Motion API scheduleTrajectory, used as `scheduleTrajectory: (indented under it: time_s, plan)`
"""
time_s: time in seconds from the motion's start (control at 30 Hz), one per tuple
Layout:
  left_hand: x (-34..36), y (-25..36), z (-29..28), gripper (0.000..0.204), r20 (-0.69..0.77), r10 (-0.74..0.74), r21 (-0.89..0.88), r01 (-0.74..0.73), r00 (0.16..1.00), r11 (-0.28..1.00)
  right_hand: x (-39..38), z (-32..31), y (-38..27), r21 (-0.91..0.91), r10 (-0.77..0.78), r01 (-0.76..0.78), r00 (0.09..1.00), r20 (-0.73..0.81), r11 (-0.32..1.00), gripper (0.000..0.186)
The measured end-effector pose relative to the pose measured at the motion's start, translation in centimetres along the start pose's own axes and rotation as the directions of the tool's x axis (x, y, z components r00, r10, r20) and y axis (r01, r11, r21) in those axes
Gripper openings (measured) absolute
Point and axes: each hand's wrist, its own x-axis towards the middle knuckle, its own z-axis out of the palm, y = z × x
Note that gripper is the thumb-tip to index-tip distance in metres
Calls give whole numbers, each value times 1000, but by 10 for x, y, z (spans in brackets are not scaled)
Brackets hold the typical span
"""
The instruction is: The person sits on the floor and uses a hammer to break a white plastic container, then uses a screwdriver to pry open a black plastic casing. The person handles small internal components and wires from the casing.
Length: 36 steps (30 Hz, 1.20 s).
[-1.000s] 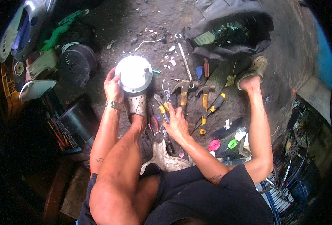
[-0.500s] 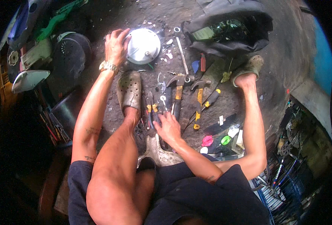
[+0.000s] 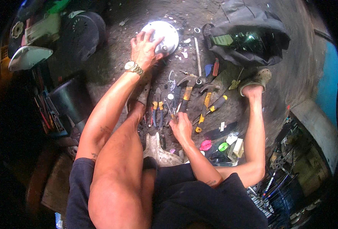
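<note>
On the dark floor (image 3: 117, 57) lie two hammers (image 3: 187, 94), pliers (image 3: 158, 95) and a long wrench (image 3: 198, 57).

Workshop: claw hammer (image 3: 186, 95), pliers (image 3: 161, 108), ring spanner (image 3: 198, 55) and yellow-and-black screwdriver (image 3: 218, 103) are lying on grimy floor (image 3: 117, 57), centre; jumbled metal parts (image 3: 281, 162) are crowding near right.

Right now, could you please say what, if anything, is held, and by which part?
The left hand lies on the white disc, near-left side, grip unclear; the right hand seemingly pinches a thin tool by its near end.
</note>
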Motion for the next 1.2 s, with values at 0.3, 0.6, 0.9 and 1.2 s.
scheduleTrajectory:
  time_s: [0.3, 0.6, 0.9, 1.2]
  plan:
    - [0, 13, -15, 69, -13, -72, 138, 73, 997, 988, 64, -116, -71, 343, -50, 109, 983, -176, 933, 30]
    - [-6, 25, -39, 85, 378, -307, 151, 269, 874, 951, 115, -146, -103, 277, -244, 331, 920, -305, 902, 26]
    - [-42, 9, -123, 43, 59, 136, -452, -95, 989, 887, 115, -154, -103, 248, -410, 428, 904, -124, 869, 24]
    - [24, 24, -135, 23, 167, 69, -970, 151, 984, 192, 151, -197, -108, 447, -212, 315, 940, -266, 837, 37]
